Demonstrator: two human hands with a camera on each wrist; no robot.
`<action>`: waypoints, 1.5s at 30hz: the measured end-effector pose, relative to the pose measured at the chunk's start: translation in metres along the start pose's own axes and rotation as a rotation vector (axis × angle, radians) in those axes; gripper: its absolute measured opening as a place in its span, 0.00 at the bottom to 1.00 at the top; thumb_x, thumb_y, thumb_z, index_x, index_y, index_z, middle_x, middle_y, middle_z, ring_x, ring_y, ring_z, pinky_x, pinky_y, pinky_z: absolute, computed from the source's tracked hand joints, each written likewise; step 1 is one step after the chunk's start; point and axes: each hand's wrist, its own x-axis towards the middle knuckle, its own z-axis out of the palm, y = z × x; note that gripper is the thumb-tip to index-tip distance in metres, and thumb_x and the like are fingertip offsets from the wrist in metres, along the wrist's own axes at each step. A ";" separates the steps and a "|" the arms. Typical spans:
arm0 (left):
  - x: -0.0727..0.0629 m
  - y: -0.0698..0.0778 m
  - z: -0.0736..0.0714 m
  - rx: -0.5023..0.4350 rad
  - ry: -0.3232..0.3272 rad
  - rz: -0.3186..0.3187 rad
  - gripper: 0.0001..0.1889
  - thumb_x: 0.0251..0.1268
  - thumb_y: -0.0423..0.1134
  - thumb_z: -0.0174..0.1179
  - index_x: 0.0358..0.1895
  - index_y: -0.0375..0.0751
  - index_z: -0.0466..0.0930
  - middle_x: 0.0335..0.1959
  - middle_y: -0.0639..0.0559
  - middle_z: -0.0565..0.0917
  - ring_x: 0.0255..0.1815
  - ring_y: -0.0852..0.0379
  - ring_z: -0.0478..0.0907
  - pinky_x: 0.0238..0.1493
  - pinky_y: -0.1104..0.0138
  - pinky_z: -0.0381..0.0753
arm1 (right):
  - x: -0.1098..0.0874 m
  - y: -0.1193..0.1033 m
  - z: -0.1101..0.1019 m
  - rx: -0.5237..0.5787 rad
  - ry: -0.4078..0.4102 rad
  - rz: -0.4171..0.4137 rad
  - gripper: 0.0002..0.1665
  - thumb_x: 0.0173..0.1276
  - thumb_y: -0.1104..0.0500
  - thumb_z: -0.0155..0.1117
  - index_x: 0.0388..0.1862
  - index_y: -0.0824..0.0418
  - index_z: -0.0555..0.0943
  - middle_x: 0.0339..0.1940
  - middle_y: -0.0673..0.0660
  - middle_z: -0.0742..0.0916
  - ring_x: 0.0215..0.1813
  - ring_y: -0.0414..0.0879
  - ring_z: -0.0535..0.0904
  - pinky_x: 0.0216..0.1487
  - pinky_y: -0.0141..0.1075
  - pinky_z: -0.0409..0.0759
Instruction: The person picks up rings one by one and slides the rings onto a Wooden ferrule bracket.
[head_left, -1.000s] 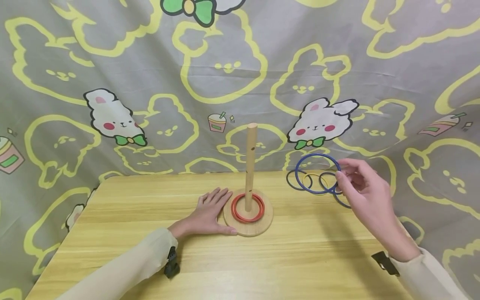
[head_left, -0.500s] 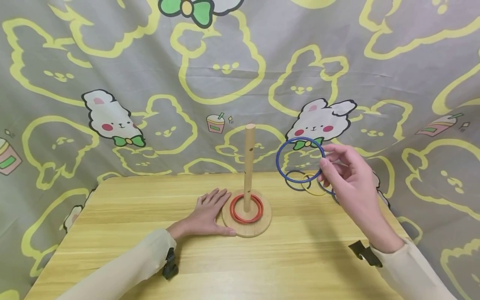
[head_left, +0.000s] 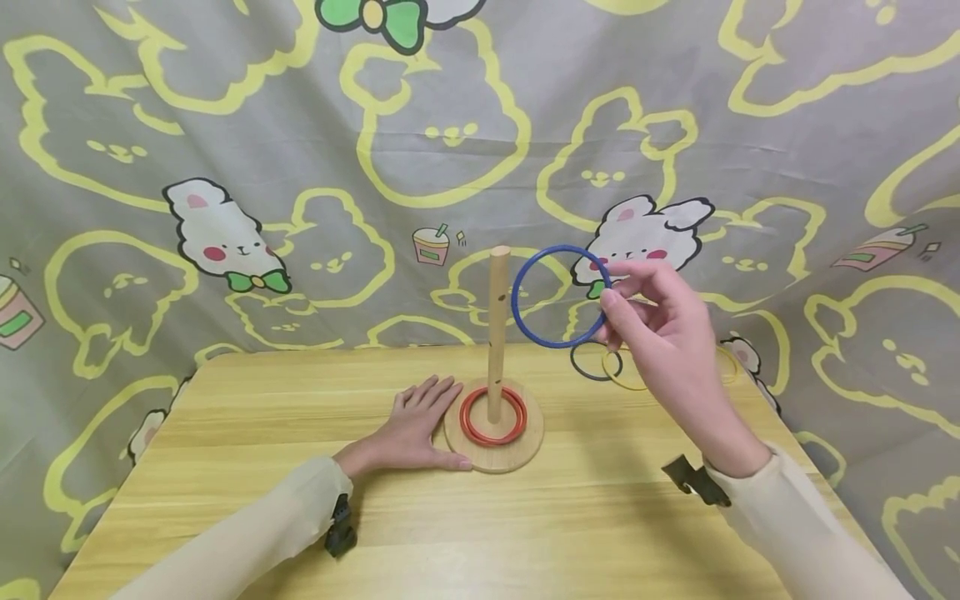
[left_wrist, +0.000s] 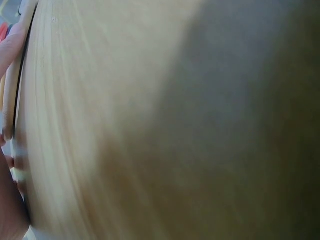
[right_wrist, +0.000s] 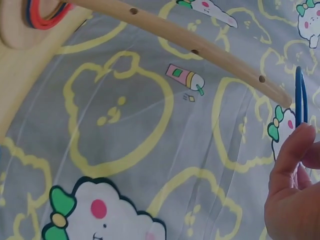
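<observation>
A blue ring (head_left: 515, 298) is pinched between the thumb and fingers of my right hand (head_left: 667, 333), held in the air just right of the upper part of a wooden peg (head_left: 498, 325). The peg stands upright on a round wooden base (head_left: 525, 452). Red rings (head_left: 492, 442) lie around its foot, and the right wrist view shows a blue edge beneath the red ones. My left hand (head_left: 412, 429) rests flat with fingers spread against the base's left side. In the right wrist view, the blue ring (right_wrist: 299, 95) appears edge-on near the peg's tip (right_wrist: 285, 97).
Behind my right hand, a dark ring (head_left: 573, 364) and yellow rings (head_left: 618, 384) lie at the back right of the wooden table (head_left: 465, 533); my hand partly hides them. A grey patterned curtain (head_left: 315, 150) hangs along the table's back and sides.
My right hand has carried the blue ring left and upward, from above the rings at the back right to beside the peg. The left hand has stayed at the base.
</observation>
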 end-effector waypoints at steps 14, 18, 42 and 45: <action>0.002 -0.004 0.004 -0.005 0.011 0.001 0.70 0.54 0.82 0.68 0.90 0.41 0.52 0.89 0.37 0.54 0.88 0.32 0.44 0.75 0.29 0.47 | 0.021 0.011 0.034 0.037 -0.027 0.033 0.14 0.83 0.67 0.64 0.64 0.66 0.80 0.38 0.64 0.83 0.28 0.48 0.84 0.31 0.35 0.84; 0.002 -0.001 0.001 0.005 -0.008 -0.013 0.69 0.55 0.80 0.70 0.91 0.41 0.51 0.89 0.38 0.52 0.89 0.33 0.43 0.76 0.30 0.46 | 0.022 0.015 0.041 0.039 -0.047 0.080 0.16 0.83 0.68 0.64 0.66 0.68 0.79 0.39 0.64 0.83 0.29 0.47 0.84 0.32 0.34 0.85; 0.001 0.009 -0.007 0.052 -0.048 -0.034 0.68 0.57 0.76 0.72 0.91 0.41 0.50 0.90 0.38 0.52 0.89 0.32 0.42 0.77 0.31 0.46 | -0.009 0.082 0.055 -0.066 -0.187 0.297 0.14 0.81 0.71 0.62 0.62 0.72 0.80 0.38 0.66 0.85 0.27 0.45 0.83 0.30 0.33 0.83; 0.000 0.009 -0.008 0.051 -0.047 -0.037 0.67 0.57 0.75 0.73 0.91 0.42 0.49 0.90 0.39 0.51 0.89 0.33 0.42 0.77 0.31 0.46 | -0.013 0.090 0.058 -0.077 -0.200 0.324 0.14 0.81 0.70 0.63 0.62 0.71 0.80 0.39 0.66 0.85 0.27 0.44 0.83 0.30 0.34 0.83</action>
